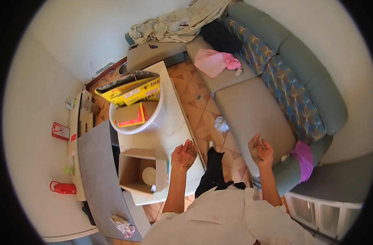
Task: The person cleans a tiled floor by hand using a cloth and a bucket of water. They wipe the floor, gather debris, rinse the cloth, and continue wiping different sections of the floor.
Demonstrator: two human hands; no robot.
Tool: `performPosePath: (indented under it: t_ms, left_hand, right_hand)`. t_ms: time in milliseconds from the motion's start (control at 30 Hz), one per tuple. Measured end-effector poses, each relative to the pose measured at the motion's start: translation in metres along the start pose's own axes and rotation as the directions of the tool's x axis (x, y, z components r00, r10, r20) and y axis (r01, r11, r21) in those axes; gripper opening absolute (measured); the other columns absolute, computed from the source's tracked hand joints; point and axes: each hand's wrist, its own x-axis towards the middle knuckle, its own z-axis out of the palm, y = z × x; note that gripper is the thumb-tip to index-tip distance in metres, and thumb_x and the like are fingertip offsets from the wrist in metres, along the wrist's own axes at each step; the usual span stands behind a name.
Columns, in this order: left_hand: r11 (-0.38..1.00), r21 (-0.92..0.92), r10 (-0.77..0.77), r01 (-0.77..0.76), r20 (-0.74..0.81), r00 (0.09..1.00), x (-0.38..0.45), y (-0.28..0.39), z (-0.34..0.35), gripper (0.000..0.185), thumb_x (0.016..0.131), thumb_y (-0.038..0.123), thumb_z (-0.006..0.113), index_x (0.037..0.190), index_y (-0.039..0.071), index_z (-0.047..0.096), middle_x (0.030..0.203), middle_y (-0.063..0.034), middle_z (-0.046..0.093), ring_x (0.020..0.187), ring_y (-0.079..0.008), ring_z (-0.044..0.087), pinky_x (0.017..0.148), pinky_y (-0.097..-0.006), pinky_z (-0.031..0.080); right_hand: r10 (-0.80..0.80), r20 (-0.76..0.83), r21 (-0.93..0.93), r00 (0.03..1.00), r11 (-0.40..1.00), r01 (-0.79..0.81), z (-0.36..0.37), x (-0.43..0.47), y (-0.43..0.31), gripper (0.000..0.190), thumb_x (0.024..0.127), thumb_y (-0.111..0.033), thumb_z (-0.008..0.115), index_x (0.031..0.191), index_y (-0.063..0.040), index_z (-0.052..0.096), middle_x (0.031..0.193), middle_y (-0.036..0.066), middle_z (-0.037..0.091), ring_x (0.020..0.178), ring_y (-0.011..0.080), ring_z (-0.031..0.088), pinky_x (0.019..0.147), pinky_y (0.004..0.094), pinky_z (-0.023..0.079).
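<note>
My left hand [184, 154] is held palm up over the edge of a pale tabletop [143, 141], its fingers apart and dark dirt on the skin. My right hand [260, 150], dirty too, hovers with loosely curled fingers over the seat of a sofa [250, 113]. Neither hand holds anything. Beside my left hand an open cardboard box [129, 171] stands on the table, with a pale round object [149, 176] inside. Farther along the table is a white tub [157, 122], filled with flattened cardboard, including a yellow printed carton [134, 92] and a red-and-yellow piece [133, 122].
A pink cloth [212, 62] lies on the sofa, and a purple cloth [303, 160] hangs over its armrest. Crumpled white plastic [221, 124] rests on the tiled floor [194, 107]. A grey surface [97, 165] at left bears a crumpled cloth [123, 226]. Behind stands a red thermos flask [64, 188].
</note>
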Motion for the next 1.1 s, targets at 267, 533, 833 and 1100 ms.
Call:
performPosePath:
  t_ms: [267, 533, 833, 1100]
  left_hand:
    - [0.991, 0.107, -0.094, 0.077, 0.161, 0.982, 0.144, 0.034, 0.178, 0.028, 0.086, 0.016, 0.049, 0.105, -0.002, 0.061, 0.097, -0.0142, 0.064, 0.095, -0.0298, 0.06, 0.094, -0.0422, 0.046]
    - [1.0, 0.022, -0.023, 0.017, 0.301, 0.953, 0.284, 0.092, 0.36, 0.031, 0.091, 0.018, 0.041, 0.104, -0.003, 0.06, 0.1, -0.0154, 0.063, 0.098, -0.0285, 0.059, 0.093, -0.0414, 0.046]
    - [0.962, -0.255, 0.191, -0.099, 0.369, 0.909, 0.444, 0.225, 0.509, 0.036, 0.091, 0.021, 0.039, 0.11, -0.003, 0.057, 0.101, -0.0163, 0.062, 0.098, -0.0296, 0.059, 0.09, -0.0445, 0.046]
    - [0.839, -0.44, 0.46, -0.32, 0.261, 0.849, 0.489, 0.385, 0.493, 0.036, 0.09, 0.019, 0.039, 0.115, -0.001, 0.057, 0.108, -0.0169, 0.061, 0.102, -0.0277, 0.057, 0.093, -0.044, 0.044]
  right_hand:
    - [0.117, -0.071, -0.109, 0.991, 0.986, -0.124, 0.126, 0.249, 0.043, 0.027, 0.083, -0.008, 0.048, 0.104, 0.004, 0.06, 0.103, 0.014, 0.061, 0.101, 0.0272, 0.056, 0.092, 0.0393, 0.045]
    - [0.224, -0.125, -0.078, 0.967, 0.969, -0.234, 0.192, 0.43, 0.077, 0.029, 0.08, -0.006, 0.048, 0.104, 0.005, 0.059, 0.101, 0.015, 0.06, 0.1, 0.0272, 0.055, 0.091, 0.0386, 0.046]
    - [0.342, -0.2, -0.118, 0.918, 0.922, -0.369, 0.259, 0.666, 0.088, 0.032, 0.078, -0.007, 0.048, 0.106, 0.005, 0.06, 0.102, 0.016, 0.06, 0.099, 0.0278, 0.055, 0.09, 0.0378, 0.046]
    - [0.399, -0.26, -0.255, 0.879, 0.85, -0.461, 0.304, 0.879, 0.137, 0.028, 0.081, -0.006, 0.05, 0.104, 0.006, 0.059, 0.102, 0.018, 0.06, 0.1, 0.0303, 0.056, 0.093, 0.0396, 0.045]
